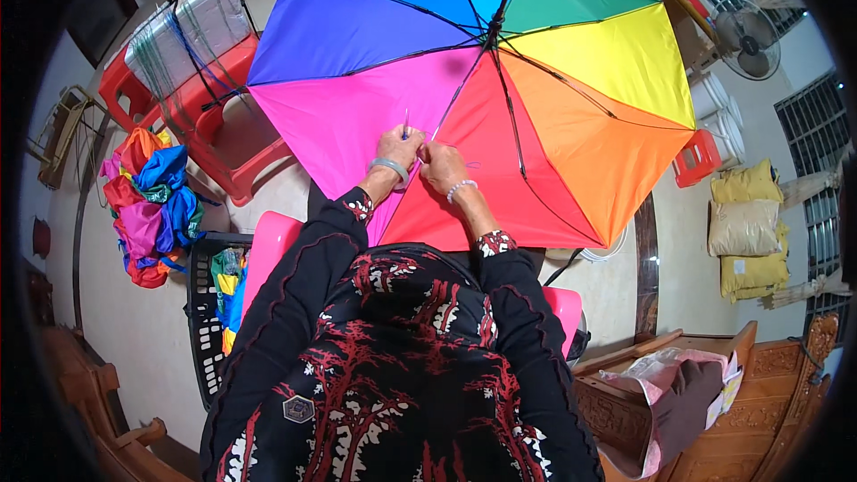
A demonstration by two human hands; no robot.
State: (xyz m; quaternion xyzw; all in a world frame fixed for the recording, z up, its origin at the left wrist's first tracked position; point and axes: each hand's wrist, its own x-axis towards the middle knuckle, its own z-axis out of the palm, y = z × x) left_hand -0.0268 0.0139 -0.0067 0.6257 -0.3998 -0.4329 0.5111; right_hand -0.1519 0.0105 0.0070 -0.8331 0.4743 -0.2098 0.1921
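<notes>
An open rainbow-coloured umbrella (553, 161) spreads before me, its inner side with the dark ribs facing me. At the seam between the pink and red panels, both my hands work close together on a thin rib (455, 100). My left hand (398, 150) is closed, with a slim pointed thing (407, 121), blue near its base, sticking up from the fingers; its kind is too small to tell. Right beside it, my right hand (444, 167) pinches the rib at the seam. A short dark thread end (473, 164) shows by the right hand.
At the left, a heap of folded colourful umbrellas (152, 205) lies above a black basket (205, 303) holding more. Red plastic stools (219, 138) carry a white foam box (192, 27) draped with cords. Stacked sacks (748, 228), a fan (748, 38) and carved wooden furniture (768, 375) stand at the right.
</notes>
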